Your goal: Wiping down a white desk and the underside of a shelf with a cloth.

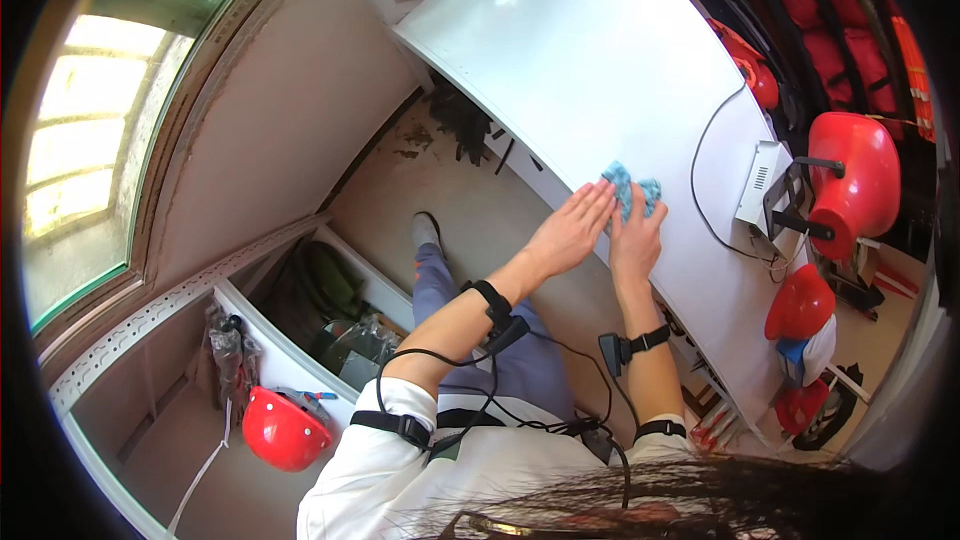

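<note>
A crumpled blue cloth (621,178) lies on a white tabletop (600,52) near its front edge. My right hand (636,244) has its fingers bent over the cloth and grips it. Beside it, my left hand (574,229) stretches its fingers flat and close together, with the fingertips against the cloth's left side. Its thumb is hidden, so I cannot see whether it also pinches the cloth. Both wrists wear black straps with small sensor boxes, and cables run from them to my waist.
A red megaphone (855,180) stands on the table's right side by a white metal box (757,180) with a black cable (697,165). Red helmets (801,301) sit at the far right edge. On a lower left shelf are another red helmet (281,427) and plastic-wrapped items (229,345).
</note>
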The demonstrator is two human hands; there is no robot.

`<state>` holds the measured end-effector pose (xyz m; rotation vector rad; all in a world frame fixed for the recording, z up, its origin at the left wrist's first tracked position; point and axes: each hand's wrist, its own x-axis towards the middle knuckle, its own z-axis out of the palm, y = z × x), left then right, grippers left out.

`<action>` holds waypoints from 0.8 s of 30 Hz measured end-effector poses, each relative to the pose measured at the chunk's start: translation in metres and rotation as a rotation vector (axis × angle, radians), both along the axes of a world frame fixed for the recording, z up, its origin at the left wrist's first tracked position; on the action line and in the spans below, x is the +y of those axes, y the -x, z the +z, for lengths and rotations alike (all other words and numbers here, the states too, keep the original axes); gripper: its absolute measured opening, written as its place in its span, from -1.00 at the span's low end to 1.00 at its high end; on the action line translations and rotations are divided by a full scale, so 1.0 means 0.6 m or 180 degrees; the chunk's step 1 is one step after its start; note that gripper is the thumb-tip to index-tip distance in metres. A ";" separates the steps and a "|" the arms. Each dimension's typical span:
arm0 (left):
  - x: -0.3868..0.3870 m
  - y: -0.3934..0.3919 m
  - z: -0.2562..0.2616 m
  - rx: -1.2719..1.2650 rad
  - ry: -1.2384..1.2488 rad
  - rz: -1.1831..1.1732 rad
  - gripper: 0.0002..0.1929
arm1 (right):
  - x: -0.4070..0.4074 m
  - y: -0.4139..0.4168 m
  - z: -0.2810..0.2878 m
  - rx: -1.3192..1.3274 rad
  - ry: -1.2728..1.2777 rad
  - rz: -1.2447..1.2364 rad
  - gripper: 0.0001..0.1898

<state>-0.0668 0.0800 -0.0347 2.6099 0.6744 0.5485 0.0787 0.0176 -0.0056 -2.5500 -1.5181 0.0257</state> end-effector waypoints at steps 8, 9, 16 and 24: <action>-0.023 -0.030 0.000 0.0135 -0.0096 -0.0416 -0.37 | -0.095 -0.100 0.002 -0.0129 0.0132 -0.0834 -0.44; -0.015 -0.024 0.000 0.0125 -0.0101 -0.0421 -0.37 | -0.092 -0.114 0.000 -0.0233 0.0132 -0.0905 -0.45; 0.074 0.075 0.001 0.0312 -0.0102 0.0153 -0.32 | 0.064 -0.139 -0.007 -0.0161 0.0225 -0.1252 -0.57; 0.126 0.143 0.012 0.0200 -0.0040 0.0584 -0.24 | 0.187 0.037 -0.004 0.0040 -0.0029 -0.0189 -0.53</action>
